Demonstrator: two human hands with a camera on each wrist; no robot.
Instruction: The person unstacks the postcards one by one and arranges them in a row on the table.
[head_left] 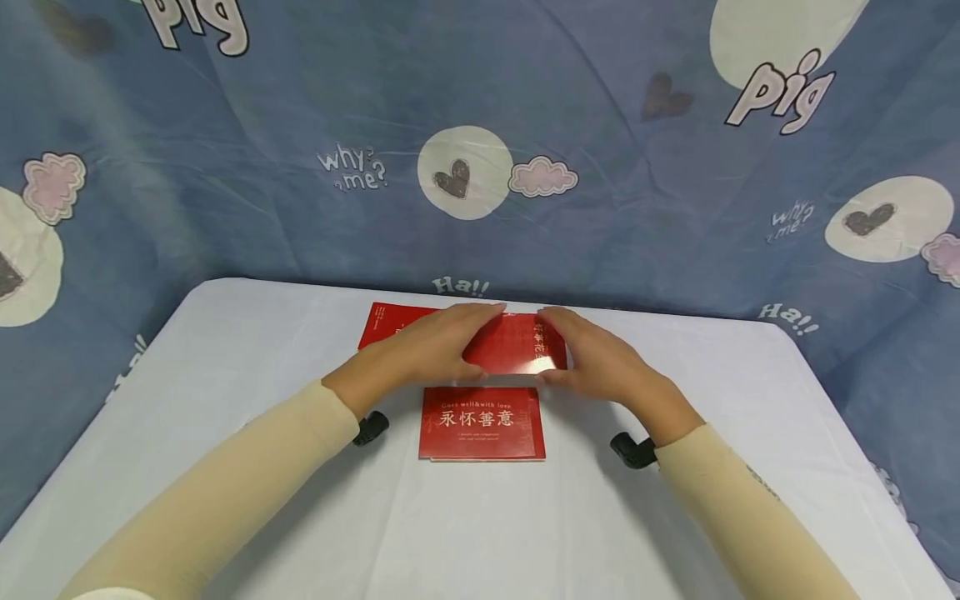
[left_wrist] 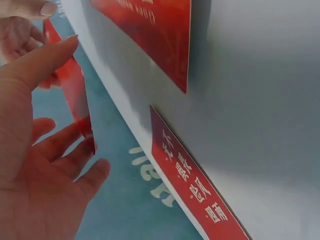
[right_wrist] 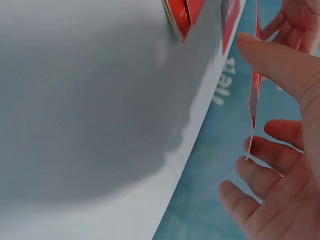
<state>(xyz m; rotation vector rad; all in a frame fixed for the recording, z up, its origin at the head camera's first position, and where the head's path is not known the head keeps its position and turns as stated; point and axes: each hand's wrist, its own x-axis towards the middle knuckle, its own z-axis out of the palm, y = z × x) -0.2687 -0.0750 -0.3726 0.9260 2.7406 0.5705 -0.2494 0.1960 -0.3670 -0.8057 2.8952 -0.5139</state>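
Note:
A glossy red card (head_left: 510,343) with pale Chinese characters is held up above the table, spanning both hands. My left hand (head_left: 431,343) pinches its left end, the thumb on the near edge and the fingers on the far edge. At the opposite end my right hand (head_left: 600,357) pinches it the same way. The left wrist view shows the held card (left_wrist: 75,90) curving slightly; in the right wrist view the card (right_wrist: 254,95) appears almost edge-on. Below and nearer lie stacked red cards (head_left: 482,425) with white characters. Another red card (head_left: 386,323) lies behind my left hand, partly hidden.
A white cloth covers the table (head_left: 480,533). Behind its far edge hangs a blue printed curtain (head_left: 600,225). Black wrist-worn pieces (head_left: 633,451) stick out below both wrists.

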